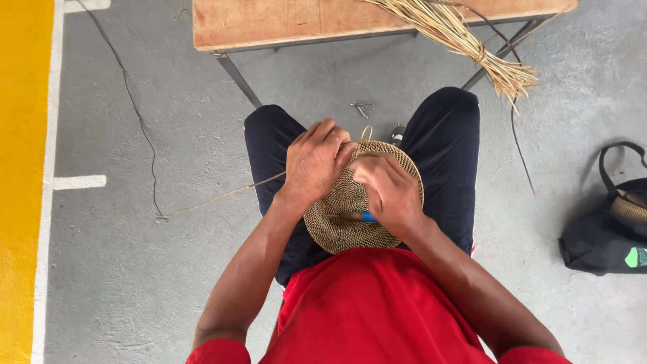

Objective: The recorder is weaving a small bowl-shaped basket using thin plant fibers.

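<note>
One wooden desk (269,23) is cut off at the top edge, carrying one bundle of straw (472,40). One round woven basket base (350,216) rests on the lap. The left hand (313,162) and right hand (387,192) clamp its rim, partly hiding a blue-handled tool (367,217).

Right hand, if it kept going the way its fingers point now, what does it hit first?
The right hand points up and left across the woven disc. First contact would likely be the left hand, whose fingers already sit at the disc's top edge. Depth between them is unclear.
</note>
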